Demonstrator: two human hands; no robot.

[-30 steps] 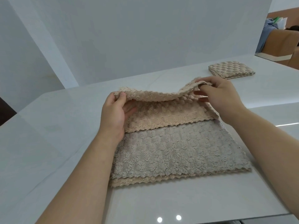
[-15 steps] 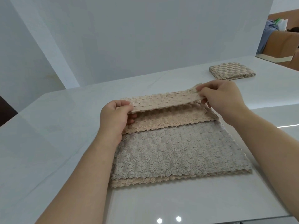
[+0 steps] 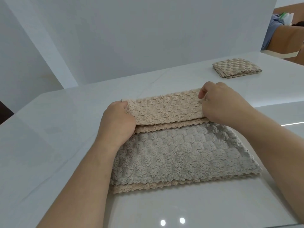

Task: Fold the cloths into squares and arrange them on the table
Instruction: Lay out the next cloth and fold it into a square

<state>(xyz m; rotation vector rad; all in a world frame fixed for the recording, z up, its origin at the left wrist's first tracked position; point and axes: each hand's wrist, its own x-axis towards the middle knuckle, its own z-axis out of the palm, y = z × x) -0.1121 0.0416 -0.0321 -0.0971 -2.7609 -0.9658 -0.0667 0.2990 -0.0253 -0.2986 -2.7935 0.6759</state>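
Observation:
A fluffy cloth [image 3: 181,155], grey on one face and beige on the other, lies on the white table [image 3: 65,145] in front of me. Its far beige edge [image 3: 164,109] is lifted and turned back toward me as a flap over the cloth. My left hand [image 3: 118,122] pinches the flap's left corner. My right hand [image 3: 218,102] pinches its right corner. A folded checked beige cloth [image 3: 236,67] rests flat at the far right of the table.
A white wall panel [image 3: 148,38] stands right behind the table's far edge. Brown furniture [image 3: 286,40] with blue fabric over it sits beyond the table at the far right. The table's near edge runs along the bottom right.
Both hands have carried the lifted beige edge down and toward me, so the flap now lies lower and flatter over the cloth.

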